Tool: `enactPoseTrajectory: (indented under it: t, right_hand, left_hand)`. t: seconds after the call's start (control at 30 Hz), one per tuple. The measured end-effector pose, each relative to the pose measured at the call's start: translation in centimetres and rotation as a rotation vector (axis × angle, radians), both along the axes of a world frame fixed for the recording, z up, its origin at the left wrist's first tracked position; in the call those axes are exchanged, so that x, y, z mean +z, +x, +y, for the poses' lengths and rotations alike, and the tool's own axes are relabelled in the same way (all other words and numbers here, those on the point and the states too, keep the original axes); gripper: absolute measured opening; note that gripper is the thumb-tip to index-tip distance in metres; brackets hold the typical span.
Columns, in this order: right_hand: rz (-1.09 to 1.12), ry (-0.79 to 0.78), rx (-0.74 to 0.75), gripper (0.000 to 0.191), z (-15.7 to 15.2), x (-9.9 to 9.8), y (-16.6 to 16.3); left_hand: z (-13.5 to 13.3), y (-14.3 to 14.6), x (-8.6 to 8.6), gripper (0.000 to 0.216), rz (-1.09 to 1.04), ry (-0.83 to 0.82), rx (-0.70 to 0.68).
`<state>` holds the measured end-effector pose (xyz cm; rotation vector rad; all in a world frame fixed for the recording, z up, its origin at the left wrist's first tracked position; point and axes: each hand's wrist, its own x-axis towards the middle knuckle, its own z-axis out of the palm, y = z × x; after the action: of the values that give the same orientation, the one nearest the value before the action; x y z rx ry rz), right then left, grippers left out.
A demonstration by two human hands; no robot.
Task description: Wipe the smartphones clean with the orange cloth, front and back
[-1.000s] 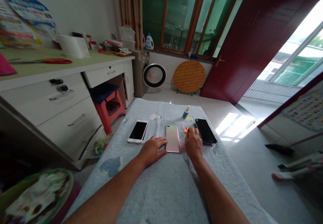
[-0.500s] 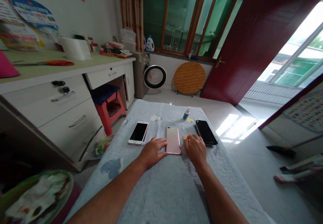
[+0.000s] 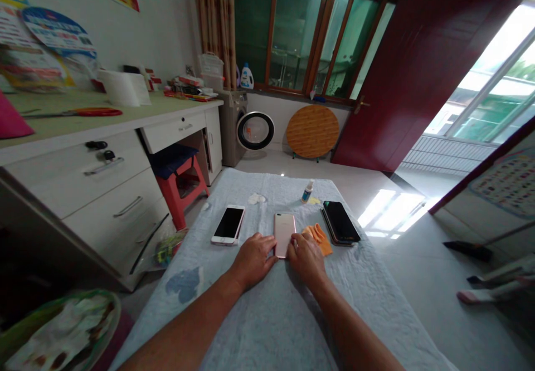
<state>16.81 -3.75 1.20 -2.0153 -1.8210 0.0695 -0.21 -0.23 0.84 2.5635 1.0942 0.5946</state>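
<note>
A rose-gold phone [image 3: 284, 229] lies back side up on the cloth-covered table, between my two hands. My left hand [image 3: 254, 255] grips its left edge with thumb and fingers. On the opposite edge my right hand [image 3: 305, 254] is closed, its fingertips against the phone's lower right side. An orange cloth [image 3: 321, 238] lies crumpled just beyond my right hand, partly hidden by it. To the left rests a white phone [image 3: 228, 224] with its dark screen up. A black phone [image 3: 341, 221] sits on top of a small stack at the right.
A small spray bottle [image 3: 307, 191] stands near the far edge of the light blue tablecloth [image 3: 267, 321]. At left are a white-drawered desk [image 3: 112, 184], a red stool [image 3: 184, 187] and a bin [image 3: 112, 315]. A washing machine [image 3: 232, 131] has its door open.
My right hand has let go of the orange cloth, leaving it on the table, and has moved left to the rose-gold phone. My left hand stays at the phone's left edge.
</note>
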Motion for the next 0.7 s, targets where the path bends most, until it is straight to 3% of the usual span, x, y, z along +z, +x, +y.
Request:
enactPoseTrajectory:
  t: [0.17, 0.37, 0.53, 0.7]
  right_hand:
    - [0.253, 0.085, -0.017, 0.027, 0.3, -0.3, 0.5]
    - [0.536, 0.249, 0.027, 0.024, 0.2, 0.6, 0.0]
    - [0.825, 0.202, 0.112, 0.028, 0.1, 0.7, -0.6]
    - [0.985, 0.138, 0.188, 0.027, 0.3, 0.0, -0.7]
  left_hand:
    - [-0.4, 0.3, 0.3, 0.04, 0.013, -0.01, 0.004]
    - [-0.7, 0.5, 0.7, 0.044, 0.024, -0.005, 0.072]
    - [-1.0, 0.9, 0.5, 0.037, -0.1, -0.022, 0.101]
    - [-0.8, 1.1, 0.2, 0.051, -0.237, -0.077, 0.149]
